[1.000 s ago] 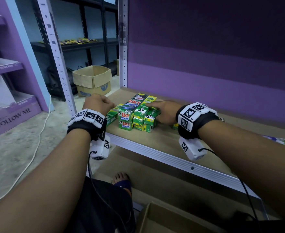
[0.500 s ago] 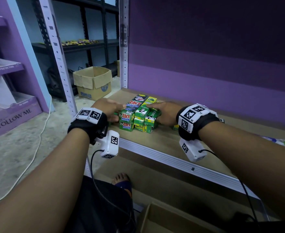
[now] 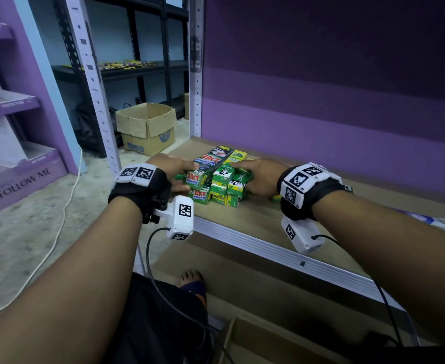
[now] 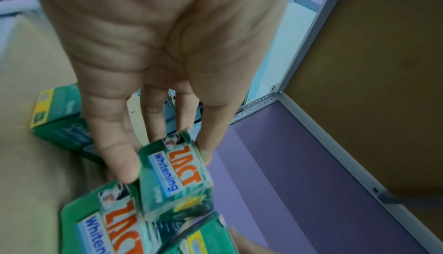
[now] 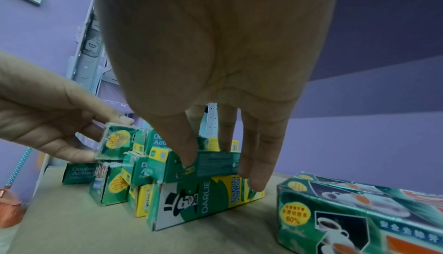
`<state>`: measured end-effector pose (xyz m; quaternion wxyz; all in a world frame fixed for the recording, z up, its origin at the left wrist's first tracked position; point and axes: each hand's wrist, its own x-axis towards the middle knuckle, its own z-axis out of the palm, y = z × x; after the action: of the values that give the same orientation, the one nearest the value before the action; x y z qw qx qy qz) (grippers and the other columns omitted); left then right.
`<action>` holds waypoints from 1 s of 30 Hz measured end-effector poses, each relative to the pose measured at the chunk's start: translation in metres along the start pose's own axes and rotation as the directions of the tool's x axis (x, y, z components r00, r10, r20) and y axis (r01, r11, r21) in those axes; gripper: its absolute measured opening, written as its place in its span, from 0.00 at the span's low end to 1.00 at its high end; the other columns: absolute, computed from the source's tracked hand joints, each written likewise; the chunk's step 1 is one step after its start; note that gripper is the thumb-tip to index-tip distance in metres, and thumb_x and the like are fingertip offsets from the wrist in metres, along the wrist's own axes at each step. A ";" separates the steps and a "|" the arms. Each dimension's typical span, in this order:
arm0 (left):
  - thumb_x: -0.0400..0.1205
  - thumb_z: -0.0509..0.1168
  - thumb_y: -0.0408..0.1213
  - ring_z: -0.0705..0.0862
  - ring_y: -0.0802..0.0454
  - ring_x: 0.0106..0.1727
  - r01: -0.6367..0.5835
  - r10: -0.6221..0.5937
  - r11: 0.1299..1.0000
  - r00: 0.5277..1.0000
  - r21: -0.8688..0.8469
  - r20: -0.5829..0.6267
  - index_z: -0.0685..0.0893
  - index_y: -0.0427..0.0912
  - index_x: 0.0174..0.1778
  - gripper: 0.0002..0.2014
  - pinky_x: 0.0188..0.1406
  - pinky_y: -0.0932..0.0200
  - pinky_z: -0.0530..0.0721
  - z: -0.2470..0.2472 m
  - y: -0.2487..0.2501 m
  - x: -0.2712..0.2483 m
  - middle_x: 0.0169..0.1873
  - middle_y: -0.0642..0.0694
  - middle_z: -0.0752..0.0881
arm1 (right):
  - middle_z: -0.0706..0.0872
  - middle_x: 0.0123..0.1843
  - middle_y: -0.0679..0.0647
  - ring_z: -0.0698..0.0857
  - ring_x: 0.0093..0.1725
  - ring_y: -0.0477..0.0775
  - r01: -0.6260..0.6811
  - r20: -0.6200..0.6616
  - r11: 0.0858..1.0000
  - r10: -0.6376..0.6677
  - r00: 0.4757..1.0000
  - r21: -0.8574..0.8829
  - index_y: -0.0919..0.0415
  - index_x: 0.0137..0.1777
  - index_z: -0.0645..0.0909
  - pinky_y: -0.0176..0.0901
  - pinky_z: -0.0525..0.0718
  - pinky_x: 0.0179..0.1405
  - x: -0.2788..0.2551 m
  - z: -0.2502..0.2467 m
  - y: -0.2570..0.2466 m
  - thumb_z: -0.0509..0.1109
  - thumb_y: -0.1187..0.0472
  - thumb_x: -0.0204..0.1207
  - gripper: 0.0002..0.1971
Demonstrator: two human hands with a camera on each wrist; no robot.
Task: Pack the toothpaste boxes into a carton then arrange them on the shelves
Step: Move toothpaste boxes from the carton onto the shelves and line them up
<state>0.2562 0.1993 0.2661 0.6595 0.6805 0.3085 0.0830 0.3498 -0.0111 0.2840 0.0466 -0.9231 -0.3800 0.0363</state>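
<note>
A stack of green toothpaste boxes (image 3: 216,179) sits on the brown shelf board (image 3: 255,222). My left hand (image 3: 171,169) is at the stack's left side. It pinches the near end of the upper Zact box (image 4: 175,178), thumb on top and fingers underneath, as the right wrist view shows. My right hand (image 3: 258,174) is at the stack's right side. Its thumb lies on the near face of the top Darlie box (image 5: 208,163) and its fingers (image 5: 254,172) go behind it and round its end.
One loose green box (image 4: 59,117) lies left of the stack, and a larger box (image 5: 359,210) lies to its right. An open carton (image 3: 255,342) stands below the shelf near my foot (image 3: 192,282). Another carton (image 3: 148,127) and a white cable (image 3: 66,206) are on the floor.
My left hand has moved right from the shelf's left edge to the stack and taken the end of the upper Zact box. My right hand has stayed put.
</note>
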 end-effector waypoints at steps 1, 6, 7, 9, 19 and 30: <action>0.74 0.79 0.39 0.90 0.44 0.48 0.009 -0.009 1.000 1.000 -0.005 -0.012 0.85 0.37 0.57 0.19 0.45 0.50 0.92 -0.002 0.000 0.002 0.57 0.39 0.88 | 0.68 0.84 0.50 0.72 0.78 0.57 0.000 0.001 1.000 0.000 1.000 0.000 0.41 0.84 0.62 0.40 0.70 0.75 0.000 0.000 0.000 0.66 0.58 0.82 0.32; 0.76 0.77 0.36 0.87 0.47 0.59 0.095 -0.092 0.994 0.994 -0.054 0.052 0.85 0.40 0.61 0.18 0.28 0.56 0.90 -0.007 0.000 -0.004 0.56 0.38 0.88 | 0.67 0.84 0.49 0.70 0.79 0.56 0.003 0.007 1.000 -0.003 1.000 -0.005 0.41 0.84 0.62 0.40 0.69 0.76 -0.003 -0.002 -0.001 0.66 0.56 0.82 0.32; 0.76 0.77 0.35 0.85 0.47 0.62 0.097 -0.093 0.993 0.994 -0.062 0.064 0.85 0.40 0.60 0.17 0.25 0.58 0.88 -0.007 0.001 -0.006 0.57 0.38 0.87 | 0.67 0.84 0.49 0.70 0.79 0.56 0.001 0.007 1.000 -0.001 1.000 -0.001 0.41 0.84 0.62 0.40 0.69 0.76 -0.003 -0.002 -0.001 0.66 0.56 0.82 0.32; 0.78 0.75 0.36 0.85 0.48 0.60 0.091 -0.084 0.993 0.992 -0.070 0.094 0.85 0.39 0.59 0.15 0.23 0.62 0.87 -0.010 0.002 -0.009 0.55 0.39 0.87 | 0.67 0.84 0.49 0.71 0.79 0.55 -0.003 0.007 1.000 0.003 1.000 0.004 0.41 0.84 0.62 0.39 0.69 0.75 -0.004 -0.003 -0.002 0.66 0.56 0.82 0.31; 0.81 0.72 0.36 0.89 0.48 0.47 0.011 0.006 0.974 0.997 -0.224 0.073 0.85 0.40 0.63 0.15 0.34 0.59 0.91 -0.017 0.004 -0.009 0.59 0.38 0.88 | 0.66 0.85 0.48 0.71 0.79 0.54 -0.015 0.020 0.998 0.014 1.000 0.057 0.40 0.82 0.67 0.35 0.68 0.74 -0.003 -0.009 -0.003 0.60 0.66 0.81 0.31; 0.80 0.71 0.28 0.91 0.41 0.54 -0.148 0.263 0.895 0.937 -0.420 0.231 0.85 0.37 0.66 0.17 0.47 0.53 0.92 0.028 0.024 -0.036 0.56 0.35 0.90 | 0.85 0.62 0.60 0.90 0.55 0.63 -0.011 -0.072 0.280 0.285 0.956 0.960 0.52 0.78 0.70 0.58 0.90 0.54 -0.007 -0.046 -0.001 0.73 0.48 0.79 0.30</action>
<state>0.2492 0.1583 0.2959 0.8077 0.5668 0.1136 0.1158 0.3487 -0.0181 0.3297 0.6246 -0.7428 -0.1873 0.1518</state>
